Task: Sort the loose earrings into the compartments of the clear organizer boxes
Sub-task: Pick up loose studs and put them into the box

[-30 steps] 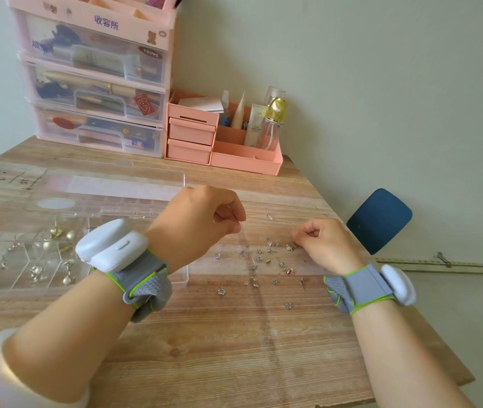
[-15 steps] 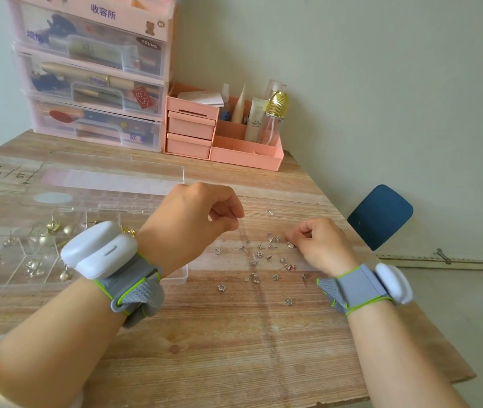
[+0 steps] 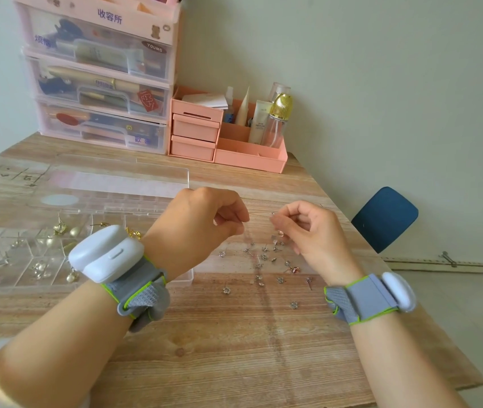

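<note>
Several small silver earrings (image 3: 263,257) lie loose on the wooden table (image 3: 234,348) between my hands. A clear organizer box (image 3: 22,260) sits at the left, its compartments holding gold and pearl earrings, and its open lid (image 3: 110,184) lies flat behind it. My left hand (image 3: 202,222) hovers above the box's right end with fingers curled, thumb against forefinger; nothing shows clearly in the pinch. My right hand (image 3: 311,228) is raised over the loose pile and pinches a tiny earring (image 3: 273,214) at its fingertips. Both wrists wear grey bands carrying white devices.
A pink-framed stack of clear drawers (image 3: 101,83) stands at the back left against the wall. Beside it is a pink desk organizer (image 3: 249,157) with bottles and tubes. A blue chair seat (image 3: 384,219) sits past the table's right edge.
My right hand has lifted from the loose pile and moved up and left toward my left hand, pinching an earring. My left hand has stayed in about the same place.
</note>
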